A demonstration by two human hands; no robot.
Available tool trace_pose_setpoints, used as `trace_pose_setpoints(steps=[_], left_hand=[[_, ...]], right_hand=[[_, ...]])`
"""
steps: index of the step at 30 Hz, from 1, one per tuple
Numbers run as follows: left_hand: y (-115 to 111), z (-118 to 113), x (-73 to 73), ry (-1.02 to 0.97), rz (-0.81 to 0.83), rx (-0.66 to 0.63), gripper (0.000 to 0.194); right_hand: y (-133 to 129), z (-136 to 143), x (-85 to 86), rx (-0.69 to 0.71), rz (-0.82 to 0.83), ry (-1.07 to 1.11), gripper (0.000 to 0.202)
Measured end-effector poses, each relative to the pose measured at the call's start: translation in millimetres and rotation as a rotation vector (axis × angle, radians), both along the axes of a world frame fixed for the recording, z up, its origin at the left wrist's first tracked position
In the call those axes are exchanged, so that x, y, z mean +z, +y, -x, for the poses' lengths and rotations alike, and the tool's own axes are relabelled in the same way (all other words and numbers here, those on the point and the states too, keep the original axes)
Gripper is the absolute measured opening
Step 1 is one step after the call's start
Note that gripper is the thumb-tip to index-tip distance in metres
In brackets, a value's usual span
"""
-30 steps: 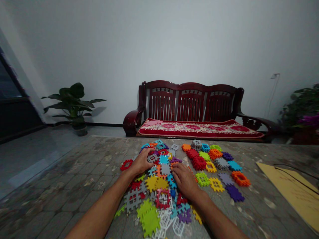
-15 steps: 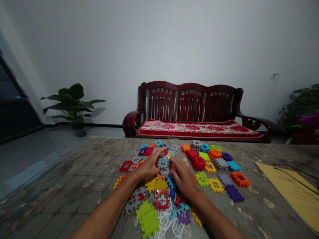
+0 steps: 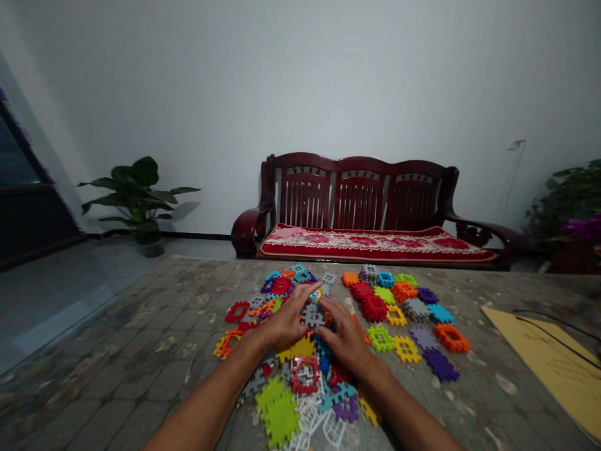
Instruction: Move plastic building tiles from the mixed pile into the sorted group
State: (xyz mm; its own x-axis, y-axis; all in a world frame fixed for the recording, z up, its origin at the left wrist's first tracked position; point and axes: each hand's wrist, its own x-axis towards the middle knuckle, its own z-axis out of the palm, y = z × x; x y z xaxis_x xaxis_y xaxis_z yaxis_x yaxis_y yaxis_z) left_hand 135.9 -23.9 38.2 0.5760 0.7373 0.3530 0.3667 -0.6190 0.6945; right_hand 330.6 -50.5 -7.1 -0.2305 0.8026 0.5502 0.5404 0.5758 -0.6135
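My left hand [image 3: 287, 318] reaches into a heap of plastic interlocking building pieces, its fingers stretched forward and the thumb apart. Across from it my right hand [image 3: 345, 332] lies low over the heap, fingers extended and thumb spread. Grey window-shaped pieces [image 3: 313, 315] lie in the gap between the hands; whether the fingertips press on them I cannot tell. Just beyond the fingertips is a small yellow piece with a blue-and-white picture [image 3: 318, 293]. Nearer to me are a yellow piece [image 3: 300, 349], a red frame piece [image 3: 305, 376] and a lime green piece [image 3: 278, 410].
Sorted stacks of pieces, with a red stack [image 3: 374, 308] and an orange frame stack [image 3: 451, 337], stand to the right. White lattice pieces [image 3: 310, 416] lie near the front. A yellow sheet [image 3: 549, 363] with a black cable rests on the patterned tabletop [image 3: 173, 326]. Behind stands a wooden bench [image 3: 357, 194].
My left hand has shifted right, nearer my right hand, uncovering more of the orange and red pieces at the left. The grey window pieces between the hands have moved slightly right.
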Motion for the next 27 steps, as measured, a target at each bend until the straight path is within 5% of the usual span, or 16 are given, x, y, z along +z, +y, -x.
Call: trace_pose_setpoints(steps=[7,19,27], left_hand=[[-7.1,-1.9,5.6,-0.028,0.012,0.016,0.096],[-5.9,-0.2,-8.6,-0.150,0.090,0.047,0.097],[-2.5,10.9,6.5,-0.152,0.073,0.074,0.089]], right_hand=[[-3.3,1.1,1.8,0.002,-0.010,-0.014,0.058],[-1.8,1.6,-2.6,-0.012,0.029,0.066,0.062],[-3.1,-2.8,-3.9,-0.054,0.052,0.072,0.065]])
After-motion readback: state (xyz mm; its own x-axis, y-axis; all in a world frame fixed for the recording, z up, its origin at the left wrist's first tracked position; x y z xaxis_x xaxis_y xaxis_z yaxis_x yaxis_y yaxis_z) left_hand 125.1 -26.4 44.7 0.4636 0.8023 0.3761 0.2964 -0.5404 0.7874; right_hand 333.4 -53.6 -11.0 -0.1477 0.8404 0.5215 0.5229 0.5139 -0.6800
